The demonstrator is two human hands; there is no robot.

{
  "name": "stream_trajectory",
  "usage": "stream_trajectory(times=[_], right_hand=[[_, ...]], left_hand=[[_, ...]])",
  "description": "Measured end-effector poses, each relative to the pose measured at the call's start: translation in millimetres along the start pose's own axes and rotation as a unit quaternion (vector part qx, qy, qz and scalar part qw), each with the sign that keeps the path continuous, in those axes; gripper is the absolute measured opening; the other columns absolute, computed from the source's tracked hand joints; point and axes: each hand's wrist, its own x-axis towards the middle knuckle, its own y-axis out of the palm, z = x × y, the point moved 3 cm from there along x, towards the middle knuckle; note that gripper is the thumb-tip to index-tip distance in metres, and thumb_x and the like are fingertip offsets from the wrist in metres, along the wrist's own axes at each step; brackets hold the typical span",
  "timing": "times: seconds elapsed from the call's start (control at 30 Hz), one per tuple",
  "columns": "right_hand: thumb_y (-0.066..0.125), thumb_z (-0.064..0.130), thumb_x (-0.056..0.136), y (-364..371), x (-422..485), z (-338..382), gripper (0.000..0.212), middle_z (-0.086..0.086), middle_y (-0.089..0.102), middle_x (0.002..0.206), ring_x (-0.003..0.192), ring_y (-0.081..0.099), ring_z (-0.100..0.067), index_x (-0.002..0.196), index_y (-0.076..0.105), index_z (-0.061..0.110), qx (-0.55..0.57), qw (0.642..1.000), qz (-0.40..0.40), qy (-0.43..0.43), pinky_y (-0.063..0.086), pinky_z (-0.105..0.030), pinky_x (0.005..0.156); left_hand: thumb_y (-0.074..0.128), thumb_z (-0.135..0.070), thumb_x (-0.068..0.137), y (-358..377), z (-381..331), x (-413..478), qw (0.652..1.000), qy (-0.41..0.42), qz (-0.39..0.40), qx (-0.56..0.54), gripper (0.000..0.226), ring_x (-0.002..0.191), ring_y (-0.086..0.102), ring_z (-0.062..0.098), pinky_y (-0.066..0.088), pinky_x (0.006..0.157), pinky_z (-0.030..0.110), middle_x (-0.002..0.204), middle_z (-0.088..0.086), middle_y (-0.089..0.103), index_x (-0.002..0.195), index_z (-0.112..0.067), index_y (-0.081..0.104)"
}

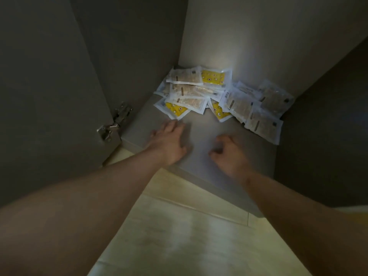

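Several flat plastic packets [191, 90] lie heaped at the back of a grey cabinet shelf [201, 140]; some hold tan contents, some are yellow [176, 108]. A second cluster of tan packets [258, 112] spreads along the right side. My left hand [169, 140] reaches over the shelf with its fingers stretched out, fingertips just short of the nearest yellow packet. My right hand [229, 154] hovers over the shelf's front part with fingers loosely curled, holding nothing. Both hands look blurred.
An open grey cabinet door [49, 96] stands at the left, with a metal hinge [114, 122] beside the shelf's front corner. Cabinet walls close in at the back and right [318, 146]. Pale tiled floor [189, 226] lies below the shelf edge.
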Motion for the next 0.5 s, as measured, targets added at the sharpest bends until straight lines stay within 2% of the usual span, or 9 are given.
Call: stream_trajectory(times=[0.07,0.17,0.3,0.4,0.5], right_hand=[[0.059,0.020,0.086,-7,15,-8,0.047,-0.015,0.041,0.137,0.126,0.040,-0.034,0.131,0.047,0.010,-0.037,0.999,-0.029,0.003,0.033,-0.036,0.105],[0.058,0.023,0.087,-19,39,-21,0.059,-0.017,0.029,0.147,0.132,0.030,-0.038,0.140,0.036,0.009,-0.088,0.995,-0.054,0.017,0.028,-0.042,0.108],[0.062,0.031,0.086,-38,66,-35,0.079,-0.012,0.005,0.157,0.141,0.010,-0.042,0.149,0.015,0.021,-0.159,0.984,-0.072,0.036,0.018,-0.056,0.111],[0.060,0.044,0.086,-48,90,-35,0.091,-0.009,-0.008,0.158,0.143,-0.003,-0.042,0.150,-0.001,0.025,-0.255,0.963,-0.088,-0.005,0.013,-0.065,0.109],[0.057,0.059,0.083,-50,121,-35,0.099,-0.009,-0.016,0.158,0.142,-0.010,-0.043,0.150,-0.009,0.029,-0.245,0.968,-0.054,-0.002,0.009,-0.071,0.107]], left_hand=[[0.042,-0.055,0.092,15,9,6,0.996,-0.032,0.059,0.063,0.080,0.146,-0.012,0.022,0.003,0.115,0.051,0.159,-0.003,-0.011,0.151,-0.026,-0.003],[0.038,-0.068,0.087,28,16,8,0.990,-0.049,0.087,0.102,0.090,0.143,-0.023,0.022,-0.008,0.115,0.054,0.157,-0.004,-0.022,0.149,-0.028,-0.013],[0.047,-0.066,0.084,21,14,11,0.990,-0.045,0.095,0.097,0.095,0.144,-0.021,0.024,-0.004,0.115,0.055,0.158,-0.003,-0.018,0.150,-0.028,-0.010],[0.051,-0.067,0.082,20,12,14,0.989,-0.047,0.094,0.102,0.098,0.144,-0.018,0.025,0.000,0.115,0.056,0.158,-0.003,-0.013,0.150,-0.030,-0.008],[0.056,-0.065,0.080,16,10,16,0.990,-0.044,0.089,0.100,0.100,0.145,-0.014,0.027,0.005,0.114,0.058,0.158,0.000,-0.008,0.151,-0.029,-0.005]])
